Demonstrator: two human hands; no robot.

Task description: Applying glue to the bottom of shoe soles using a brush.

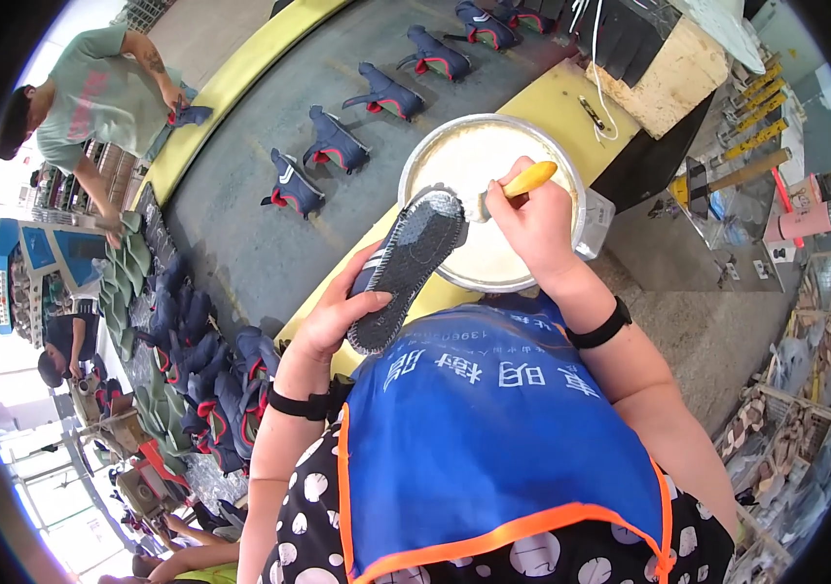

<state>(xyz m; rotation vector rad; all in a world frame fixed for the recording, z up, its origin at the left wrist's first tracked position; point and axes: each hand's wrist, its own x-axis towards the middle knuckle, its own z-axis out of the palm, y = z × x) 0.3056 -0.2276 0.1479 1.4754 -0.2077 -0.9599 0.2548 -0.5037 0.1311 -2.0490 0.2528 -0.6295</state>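
The left hand (pixel 338 313) gripped a stitch-edged shoe (pixel 414 255), the right hand (pixel 544 222) a yellow-handled brush (pixel 534 176) over a round metal basin (pixel 579 195) of whitish liquid (pixel 489 261).

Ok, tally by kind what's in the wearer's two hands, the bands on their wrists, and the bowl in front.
Dark shoe, in the left hand: 1
Yellow-handled brush, in the right hand: 1
Silver-rimmed bowl: 1
Black wristbands: 2
Total: 5
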